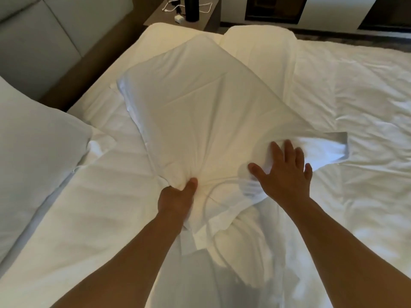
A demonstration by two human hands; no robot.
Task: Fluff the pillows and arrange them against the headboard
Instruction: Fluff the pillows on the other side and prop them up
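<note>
Across the whole frame spreads the bed (367, 107), white sheets rumpled on the right side and smoother to the left. Up the left edge runs the padded headboard (33, 41), grey panels above a brown base. Against it at the far left leans a second pillow (33, 152), plump and apart from the action. Dead centre lies the pillow (200, 107) being worked, lying at an angle on the mattress, its near corner toward the person, its loose case flap trailing out to the right. Beyond it a folded duvet (255, 45) bulges at the far edge of the bed. Now the hands: the left hand (178, 198) is clenched tight on the pillow's near corner, thumb on top, fabric bunched in the fist. The right hand (284, 170) is wide open, fingers spread, palm pressed flat on the pillow's right end, gripping nothing. Smallest of all, on the nightstand (160, 16) at the top, a dark bottle (192, 7) stands beside a white charger (178, 18) and its cable.
</note>
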